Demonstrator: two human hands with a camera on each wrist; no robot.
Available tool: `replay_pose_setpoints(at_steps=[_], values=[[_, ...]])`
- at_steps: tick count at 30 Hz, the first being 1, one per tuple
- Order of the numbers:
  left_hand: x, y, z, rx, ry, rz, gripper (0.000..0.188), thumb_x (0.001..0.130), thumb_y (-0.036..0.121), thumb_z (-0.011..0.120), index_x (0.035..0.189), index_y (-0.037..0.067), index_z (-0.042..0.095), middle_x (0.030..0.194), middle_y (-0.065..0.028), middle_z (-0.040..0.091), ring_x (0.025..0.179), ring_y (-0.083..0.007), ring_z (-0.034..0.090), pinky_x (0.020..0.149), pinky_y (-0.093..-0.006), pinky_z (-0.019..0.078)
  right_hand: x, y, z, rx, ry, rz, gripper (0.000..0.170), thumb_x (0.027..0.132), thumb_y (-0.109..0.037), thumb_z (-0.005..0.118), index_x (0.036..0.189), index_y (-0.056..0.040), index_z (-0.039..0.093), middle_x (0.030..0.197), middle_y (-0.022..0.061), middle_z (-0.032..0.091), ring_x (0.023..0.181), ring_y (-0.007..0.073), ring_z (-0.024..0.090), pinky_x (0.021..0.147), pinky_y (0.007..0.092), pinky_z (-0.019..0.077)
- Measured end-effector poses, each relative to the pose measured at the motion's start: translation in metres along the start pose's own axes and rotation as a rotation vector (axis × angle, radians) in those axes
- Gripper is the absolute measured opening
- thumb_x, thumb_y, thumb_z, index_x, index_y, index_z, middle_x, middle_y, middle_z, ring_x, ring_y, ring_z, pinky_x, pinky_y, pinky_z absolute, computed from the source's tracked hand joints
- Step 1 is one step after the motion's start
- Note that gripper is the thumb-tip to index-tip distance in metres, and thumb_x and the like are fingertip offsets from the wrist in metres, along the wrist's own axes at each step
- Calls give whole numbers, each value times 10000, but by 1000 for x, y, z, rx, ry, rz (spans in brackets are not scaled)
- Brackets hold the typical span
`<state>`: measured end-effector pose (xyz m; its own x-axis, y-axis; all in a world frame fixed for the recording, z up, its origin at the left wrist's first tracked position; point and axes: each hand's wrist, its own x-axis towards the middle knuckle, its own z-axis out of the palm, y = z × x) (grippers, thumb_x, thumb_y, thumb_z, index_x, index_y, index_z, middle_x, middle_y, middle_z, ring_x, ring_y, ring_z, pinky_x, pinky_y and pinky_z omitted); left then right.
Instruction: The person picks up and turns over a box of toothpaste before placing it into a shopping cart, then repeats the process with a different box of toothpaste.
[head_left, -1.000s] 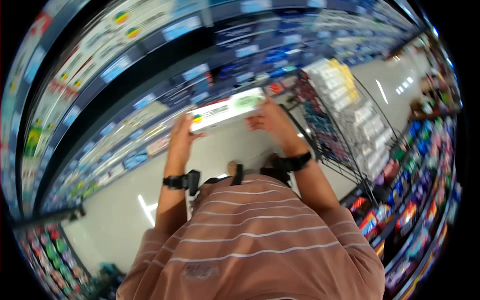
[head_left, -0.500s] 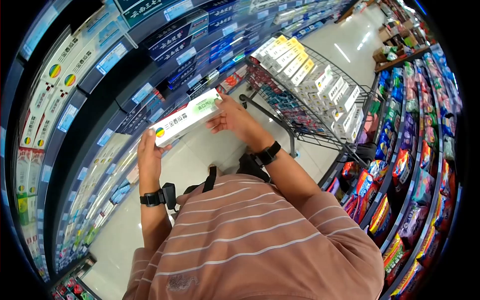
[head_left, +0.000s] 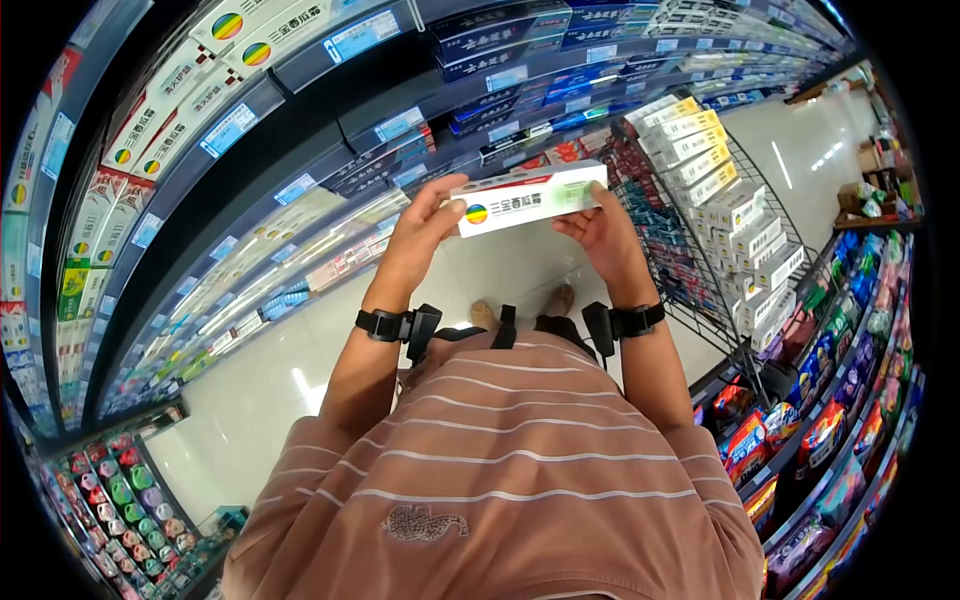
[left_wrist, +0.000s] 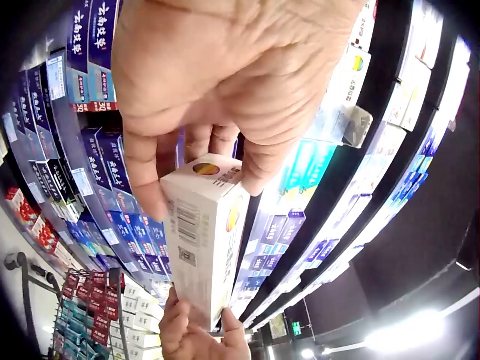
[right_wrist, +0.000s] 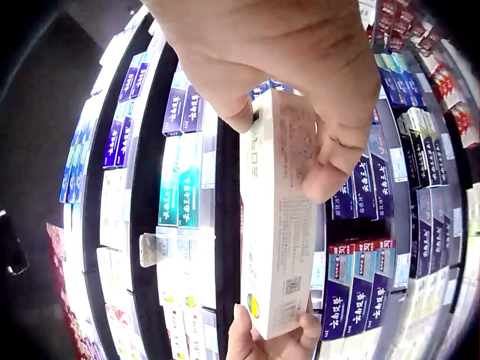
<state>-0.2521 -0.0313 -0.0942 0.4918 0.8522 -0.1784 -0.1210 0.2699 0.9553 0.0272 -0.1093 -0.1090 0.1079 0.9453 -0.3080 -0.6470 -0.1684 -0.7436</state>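
Observation:
A long white box with a rainbow disc and a green patch (head_left: 530, 203) is held level between both hands in front of the chest. My left hand (head_left: 415, 235) pinches its disc end between thumb and fingers; in the left wrist view that end of the box (left_wrist: 206, 225) shows a barcode. At the green-patch end my right hand (head_left: 606, 240) grips with the thumb on the front and fingers curled beneath. The right wrist view shows small print on the side of the box (right_wrist: 281, 217), with the left fingertips (right_wrist: 274, 341) at its far end.
Shelves of boxed goods (head_left: 400, 125) curve along the front and left. A wire cart (head_left: 740, 240) stacked with white and yellow boxes stands at the right, beside racks of bright packets (head_left: 820, 430). Tiled floor (head_left: 240, 390) shows below the arms.
Over the last half second the view has swung, so both hands and the box appear further right in the head view. The box lies nearer level. Both hands keep their hold on it.

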Motion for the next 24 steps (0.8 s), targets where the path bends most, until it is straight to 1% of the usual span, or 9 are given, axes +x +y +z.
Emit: replay_pose_setpoints(at_steps=[8, 12, 14, 16, 17, 19, 21, 23, 24], values=[[17, 17, 34, 107, -99, 75, 533, 956, 181, 673, 1451, 93, 497, 1349, -96, 589, 1227, -181, 554, 1073, -333, 416, -2, -13, -7, 40, 43, -48, 496, 1036, -415, 541, 1340, -23, 548, 1212, 132, 689, 1098, 230, 670, 932, 384, 551], [35, 12, 56, 91, -233, 27, 567, 938, 118, 687, 1463, 99, 473, 1366, -94, 580, 1254, -189, 546, 1071, -341, 423, -2, -16, -23, 66, 64, -73, 543, 1042, -476, 519, 1357, -33, 531, 1247, 122, 671, 1151, 234, 649, 993, 396, 531], [51, -2, 66, 67, -331, 18, 578, 928, 80, 690, 1462, 97, 468, 1367, -93, 579, 1243, -190, 554, 1055, -340, 441, 5, -11, -30, 125, 2, -74, 535, 1044, -474, 519, 1355, -39, 534, 1252, 119, 670, 1164, 237, 645, 1019, 406, 511], [65, -11, 75, 177, -353, 13, 582, 921, 54, 690, 1459, 96, 470, 1358, -89, 580, 1209, -187, 571, 1023, -332, 464, -2, -21, -26, 135, 43, -102, 503, 1042, -456, 536, 1338, -50, 547, 1273, 116, 661, 1180, 239, 638, 1059, 417, 479], [75, -19, 84, 217, -394, 17, 584, 918, 41, 689, 1457, 95, 471, 1353, -87, 581, 1192, -185, 579, 1007, -328, 475, 6, -13, -48, 137, 65, -89, 476, 1034, -437, 563, 1323, -60, 555, 1269, 108, 663, 1185, 230, 636, 1055, 412, 482], [95, -46, 99, 224, -382, 111, 580, 879, 57, 721, 1423, 90, 522, 1317, -89, 597, 1169, -188, 599, 982, -328, 506, 9, -15, -50, 143, 130, -133, 418, 1016, -388, 605, 1295, -78, 571, 1230, 93, 680, 1172, 218, 640, 1050, 414, 484], [112, -55, 113, 272, -421, 88, 572, 880, 57, 718, 1418, 85, 527, 1341, -108, 583, 1190, -202, 597, 1005, -340, 497, 21, -12, -70, 247, 231, -118, 353, 990, -309, 639, 1249, -77, 582, 1183, 70, 667, 1060, 203, 668, 1022, 419, 498], [125, -52, 127, 359, -485, 88, 568, 907, 109, 709, 1430, 52, 496, 1398, -147, 548, 1216, -234, 594, 1016, -364, 492, 25, -28, -82, 180, 357, -103, 290, 995, -282, 616, 1200, -79, 590, 1117, 43, 665, 991, 161, 671, 878, 351, 543], [133, -59, 131, 357, -507, 95, 572, 913, 127, 709, 1433, 42, 486, 1412, -157, 539, 1221, -239, 592, 1017, -368, 491, 26, -35, -94, 123, 398, -163, 279, 992, -280, 618, 1184, -80, 589, 1104, 42, 664, 970, 156, 674, 861, 334, 544]])
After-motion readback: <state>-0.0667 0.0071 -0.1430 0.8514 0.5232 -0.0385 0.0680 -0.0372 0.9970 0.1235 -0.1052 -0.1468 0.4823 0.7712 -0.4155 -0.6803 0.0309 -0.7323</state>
